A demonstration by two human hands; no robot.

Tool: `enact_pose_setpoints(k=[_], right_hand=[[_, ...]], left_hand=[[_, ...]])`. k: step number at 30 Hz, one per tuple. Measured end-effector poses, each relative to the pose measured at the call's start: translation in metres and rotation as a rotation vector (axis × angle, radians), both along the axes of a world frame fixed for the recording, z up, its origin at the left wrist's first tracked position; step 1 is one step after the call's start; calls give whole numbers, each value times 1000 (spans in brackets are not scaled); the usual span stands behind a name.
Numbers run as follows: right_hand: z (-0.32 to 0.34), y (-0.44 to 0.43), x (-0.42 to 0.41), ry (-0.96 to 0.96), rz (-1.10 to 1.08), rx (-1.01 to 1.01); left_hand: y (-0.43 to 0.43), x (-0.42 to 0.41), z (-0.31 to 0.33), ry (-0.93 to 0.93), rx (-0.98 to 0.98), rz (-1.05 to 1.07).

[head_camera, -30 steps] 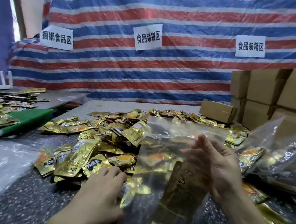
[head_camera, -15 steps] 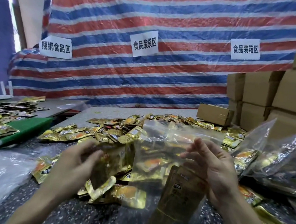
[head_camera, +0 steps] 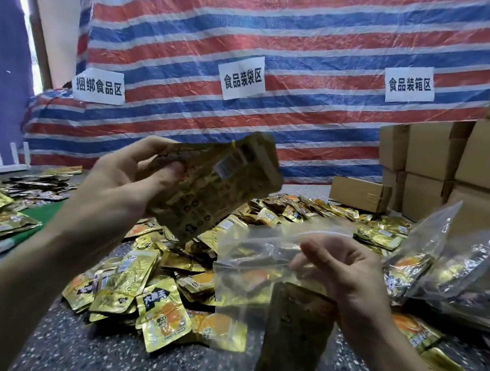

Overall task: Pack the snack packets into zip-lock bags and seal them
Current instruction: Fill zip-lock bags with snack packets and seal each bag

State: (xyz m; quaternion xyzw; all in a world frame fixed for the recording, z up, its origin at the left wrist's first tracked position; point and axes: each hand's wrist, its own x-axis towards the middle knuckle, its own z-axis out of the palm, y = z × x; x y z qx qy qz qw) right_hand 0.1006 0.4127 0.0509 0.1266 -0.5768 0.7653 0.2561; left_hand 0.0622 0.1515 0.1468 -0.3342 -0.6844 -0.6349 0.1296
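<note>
Striped tarp (head_camera: 315, 26) backs your speckled table (head_camera: 63, 347), loose snack packets (head_camera: 147, 296) heaped across its middle. Your left hand (head_camera: 126, 185) grips a stack of packets (head_camera: 223, 183) above the heap. Near the front edge, your right hand (head_camera: 348, 281) pinches the mouth of the zip-lock bag (head_camera: 261, 247), already part-filled.

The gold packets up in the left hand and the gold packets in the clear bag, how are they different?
The raised packets, gripped by the left hand, are bare, high in the air and tilted, barcode showing. The bagged packets hang low, nearly upright, behind the plastic of the zip-lock bag, which the right hand pinches near its top. Both are gold foil.
</note>
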Motion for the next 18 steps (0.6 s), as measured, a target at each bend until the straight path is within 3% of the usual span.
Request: enact_pose_setpoints(k=[4,11,15,18], right_hand=[[5,-5,4,7,-26,38],[7,-10,12,3,-47,95],[12,-14,19,-14,-66,130],[17,-19,25,-34,-41,136]], left_hand=[[9,6,21,73,-209,16],[10,12,31,-11,-541,-117],[13,15,32,27,-615,-151],[19,15,33,-11,-546,-162]])
